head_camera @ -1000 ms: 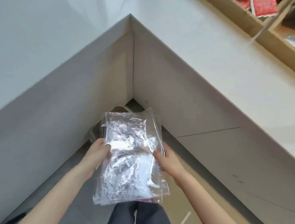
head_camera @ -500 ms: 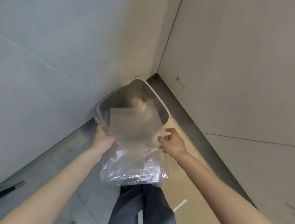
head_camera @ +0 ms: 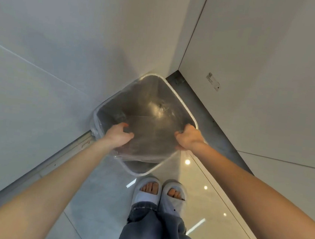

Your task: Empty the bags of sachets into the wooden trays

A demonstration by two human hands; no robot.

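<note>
Left hand (head_camera: 119, 135) and right hand (head_camera: 189, 137) each pinch a side of a clear plastic bag (head_camera: 146, 137), stretched flat over a lined bin (head_camera: 182, 102) in a floor corner; slippered feet (head_camera: 160, 193) below.

Both arms are bare up to the picture's edge, with no sleeves, watch or rings showing on the left hand (head_camera: 118, 137) or the right hand (head_camera: 189, 137). The legs wear loose blue-grey jeans (head_camera: 156, 235) with frayed hems. The feet are in pale grey open-toed slides (head_camera: 160, 195), toes showing.
</note>
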